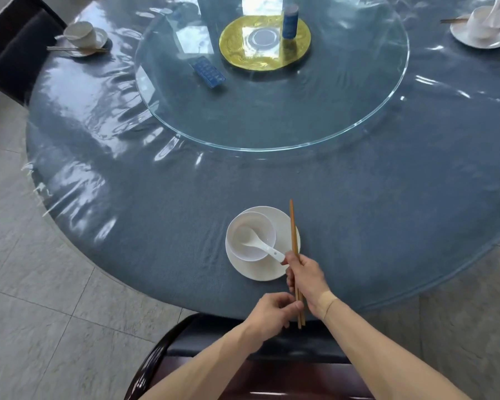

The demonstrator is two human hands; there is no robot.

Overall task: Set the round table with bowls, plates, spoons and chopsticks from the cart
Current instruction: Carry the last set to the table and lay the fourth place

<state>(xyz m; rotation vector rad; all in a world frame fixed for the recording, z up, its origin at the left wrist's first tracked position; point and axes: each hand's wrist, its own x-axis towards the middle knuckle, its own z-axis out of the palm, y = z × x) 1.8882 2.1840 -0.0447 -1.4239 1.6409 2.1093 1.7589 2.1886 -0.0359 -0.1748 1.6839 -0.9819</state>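
On the near edge of the round blue table (127, 212) lies a white plate (283, 223) with a white bowl (250, 226) on it. A white spoon (264, 246) rests in the bowl, handle pointing right. My right hand (308, 277) grips a pair of brown wooden chopsticks (292, 226) just right of the plate, tips pointing away from me over the plate's right rim. My left hand (272, 311) pinches the chopsticks' near end, below the right hand.
A glass turntable (272, 116) with a gold centre disc, a blue can (289, 21) and a blue box (208, 71) fills the table's middle. Set places lie at far left (83, 39) and far right (485, 27). A dark chair (243, 356) stands under my arms.
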